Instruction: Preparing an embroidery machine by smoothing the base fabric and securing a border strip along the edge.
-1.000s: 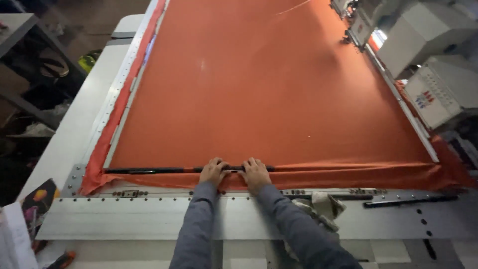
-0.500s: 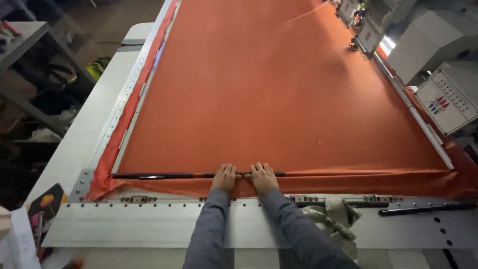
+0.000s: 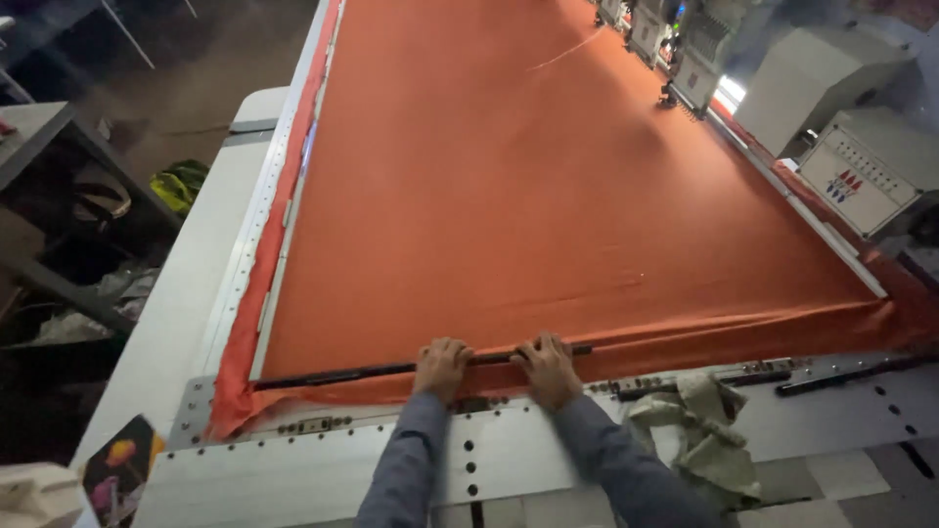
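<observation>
Both grips, left hand (image 3: 442, 366) and right hand (image 3: 548, 368), closed down over the dark clamping bar (image 3: 362, 372), apparently pinning the orange fabric (image 3: 548, 196) taut along the bench (image 3: 293, 469) frame's near edge.

Dim, warm-toned scene, bright glare upper right, dark shadowed left edge, soft focus, slight wide-angle bending at edges
</observation>
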